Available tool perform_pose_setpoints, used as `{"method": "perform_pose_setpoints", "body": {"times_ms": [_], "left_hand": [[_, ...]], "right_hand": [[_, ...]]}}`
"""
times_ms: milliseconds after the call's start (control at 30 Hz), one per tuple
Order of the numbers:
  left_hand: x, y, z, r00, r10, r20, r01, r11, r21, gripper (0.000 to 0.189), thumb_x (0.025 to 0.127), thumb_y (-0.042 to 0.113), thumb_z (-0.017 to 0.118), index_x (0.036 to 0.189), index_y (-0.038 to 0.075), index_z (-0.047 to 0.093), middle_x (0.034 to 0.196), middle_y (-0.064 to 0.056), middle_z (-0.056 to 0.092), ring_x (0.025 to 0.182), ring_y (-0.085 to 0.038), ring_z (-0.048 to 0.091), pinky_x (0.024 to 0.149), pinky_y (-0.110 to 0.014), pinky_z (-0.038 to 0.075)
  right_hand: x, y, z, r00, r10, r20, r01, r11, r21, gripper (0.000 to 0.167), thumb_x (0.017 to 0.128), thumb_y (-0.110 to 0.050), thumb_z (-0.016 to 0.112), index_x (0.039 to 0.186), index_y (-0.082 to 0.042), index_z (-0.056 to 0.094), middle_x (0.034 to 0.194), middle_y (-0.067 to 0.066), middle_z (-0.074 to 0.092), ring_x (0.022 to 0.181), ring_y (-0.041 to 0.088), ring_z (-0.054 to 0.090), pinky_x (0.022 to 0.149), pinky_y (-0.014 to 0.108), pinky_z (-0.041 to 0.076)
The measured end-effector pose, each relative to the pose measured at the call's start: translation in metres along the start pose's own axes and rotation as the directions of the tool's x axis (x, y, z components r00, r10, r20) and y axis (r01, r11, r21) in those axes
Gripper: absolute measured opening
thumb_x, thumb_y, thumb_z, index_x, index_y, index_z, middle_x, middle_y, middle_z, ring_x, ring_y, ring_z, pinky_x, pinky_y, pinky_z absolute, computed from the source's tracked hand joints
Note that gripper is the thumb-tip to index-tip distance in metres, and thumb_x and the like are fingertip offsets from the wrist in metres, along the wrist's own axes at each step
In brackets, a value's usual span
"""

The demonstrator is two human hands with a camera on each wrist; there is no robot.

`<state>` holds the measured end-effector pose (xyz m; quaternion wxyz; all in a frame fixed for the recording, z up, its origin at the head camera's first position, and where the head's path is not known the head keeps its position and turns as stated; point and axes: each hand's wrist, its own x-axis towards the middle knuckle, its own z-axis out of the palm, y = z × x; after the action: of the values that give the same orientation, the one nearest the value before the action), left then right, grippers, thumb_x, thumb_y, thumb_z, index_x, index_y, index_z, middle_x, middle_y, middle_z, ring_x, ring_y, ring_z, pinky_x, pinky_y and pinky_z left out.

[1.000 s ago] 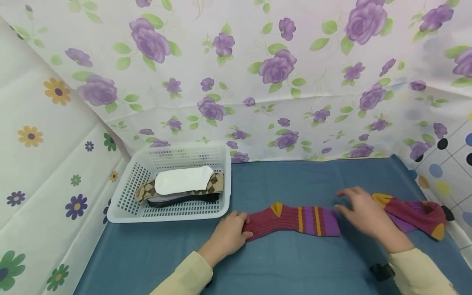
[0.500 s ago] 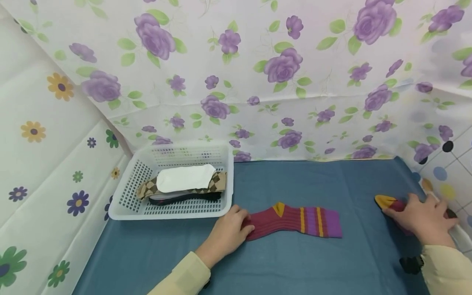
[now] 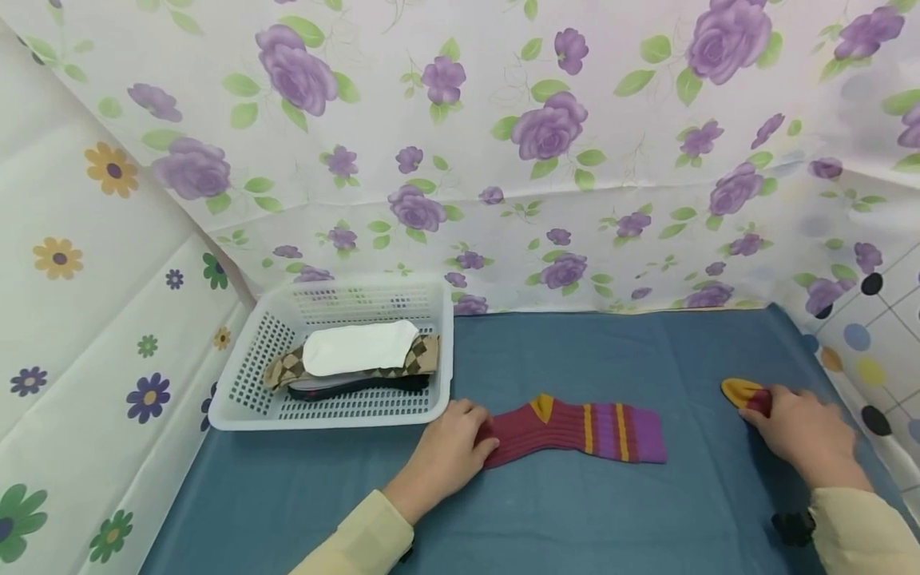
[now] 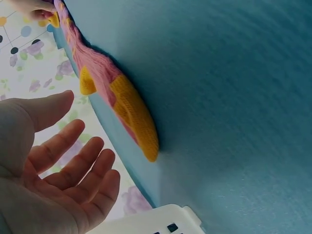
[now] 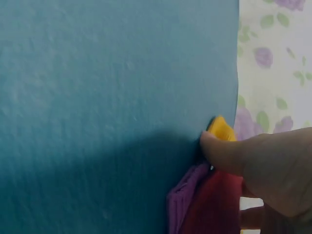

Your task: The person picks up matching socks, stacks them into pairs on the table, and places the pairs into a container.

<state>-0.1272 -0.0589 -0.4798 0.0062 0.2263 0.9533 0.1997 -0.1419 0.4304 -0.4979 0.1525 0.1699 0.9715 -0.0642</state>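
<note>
A maroon ribbed sock with a yellow heel and toe and a purple striped cuff lies flat on the blue tabletop. My left hand is beside its toe end, covering the toe in the head view. From the left wrist, that hand's fingers are loosely spread with nothing between them, and the yellow toe shows apart from them. At the right, my right hand pinches a matching folded sock. Its yellow heel and purple cuff stick out past the thumb; most of it is hidden under the palm.
A white plastic basket stands at the back left, close to my left hand. It holds a white sock, a brown checkered sock and a dark one. Flowered sheets hang behind and left; a dotted sheet borders the right.
My right hand has moved right from beside the flat sock's cuff to the folded sock and now grips it. My left hand has stayed almost in place beside the toe.
</note>
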Motion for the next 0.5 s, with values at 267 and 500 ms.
{"method": "perform_pose_setpoints", "body": {"times_ms": [267, 500], "left_hand": [[0.003, 0.007, -0.004, 1.000, 0.027, -0.012, -0.026, 1.000, 0.010, 0.023, 0.086, 0.036, 0.067, 0.098, 0.016, 0.067, 0.092, 0.003, 0.060, 0.082, -0.008, 0.050, 0.071, -0.025, 0.049], [0.008, 0.016, -0.012, 0.998, 0.055, -0.036, -0.057, 0.998, -0.040, 0.022, 0.087, 0.035, 0.065, 0.099, 0.017, 0.067, 0.092, 0.004, 0.064, 0.080, -0.007, 0.052, 0.071, -0.025, 0.049]], "right_hand": [[-0.008, -0.024, -0.007, 0.970, -0.192, -0.151, 0.212, 0.969, 0.125, 0.041, 0.085, -0.025, 0.065, 0.106, 0.006, 0.052, 0.081, 0.022, 0.059, 0.062, 0.028, 0.051, 0.047, 0.038, 0.040], [-0.027, -0.082, -0.032, 0.916, -0.306, -0.260, 0.378, 0.875, 0.302, 0.044, 0.091, -0.032, 0.059, 0.118, 0.001, 0.051, 0.092, 0.022, 0.061, 0.061, 0.020, 0.055, 0.047, 0.030, 0.043]]}}
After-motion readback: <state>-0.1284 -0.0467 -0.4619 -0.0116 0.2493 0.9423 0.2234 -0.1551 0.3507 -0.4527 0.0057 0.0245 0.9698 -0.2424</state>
